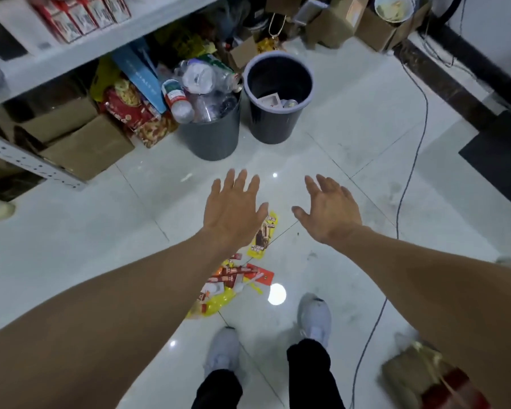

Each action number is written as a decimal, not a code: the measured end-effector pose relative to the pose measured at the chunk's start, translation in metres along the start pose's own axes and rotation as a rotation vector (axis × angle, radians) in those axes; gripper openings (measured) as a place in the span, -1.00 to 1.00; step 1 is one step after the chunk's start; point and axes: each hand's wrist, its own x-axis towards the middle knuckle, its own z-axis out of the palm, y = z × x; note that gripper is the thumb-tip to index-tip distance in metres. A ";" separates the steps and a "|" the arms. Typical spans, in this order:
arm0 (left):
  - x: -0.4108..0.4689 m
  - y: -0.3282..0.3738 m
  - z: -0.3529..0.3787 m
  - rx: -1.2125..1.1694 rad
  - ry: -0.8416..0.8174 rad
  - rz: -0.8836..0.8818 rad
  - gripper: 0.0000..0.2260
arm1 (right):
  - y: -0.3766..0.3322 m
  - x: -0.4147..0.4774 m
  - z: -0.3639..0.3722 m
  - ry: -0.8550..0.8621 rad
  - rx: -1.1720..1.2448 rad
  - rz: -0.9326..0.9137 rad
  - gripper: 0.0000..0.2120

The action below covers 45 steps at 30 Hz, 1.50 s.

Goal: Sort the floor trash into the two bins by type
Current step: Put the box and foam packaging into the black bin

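Note:
Two dark grey bins stand side by side on the white tiled floor. The left bin (pixel 211 134) is heaped with clear plastic bottles (pixel 199 84) above its rim. The right bin (pixel 278 125) holds a small carton and a can at its bottom. A pile of red and yellow wrappers (pixel 232 280) lies on the floor by my feet, with a long yellow snack wrapper (pixel 264 236) just beyond it. My left hand (pixel 233 209) and my right hand (pixel 331 209) are stretched out over the floor, fingers spread, holding nothing.
A white metal shelf (pixel 80 51) with cartons and snack bags runs along the left. Cardboard boxes (pixel 375 28) crowd the far wall. A grey cable (pixel 407 178) trails across the floor on the right, and a brown paper bag (pixel 422 376) sits at the lower right.

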 end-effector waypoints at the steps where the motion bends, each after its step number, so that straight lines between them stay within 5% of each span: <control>1: -0.013 -0.007 0.003 0.000 -0.010 0.002 -0.46 | -0.008 -0.010 0.003 0.001 -0.005 -0.004 -0.31; 25: -0.270 -0.116 0.159 -0.053 -0.062 -0.242 -0.45 | -0.180 -0.178 0.195 -0.091 -0.021 -0.280 -0.33; 45: -0.255 -0.250 0.507 -0.077 0.060 -0.408 -0.43 | -0.308 -0.022 0.511 -0.122 -0.157 -0.583 -0.21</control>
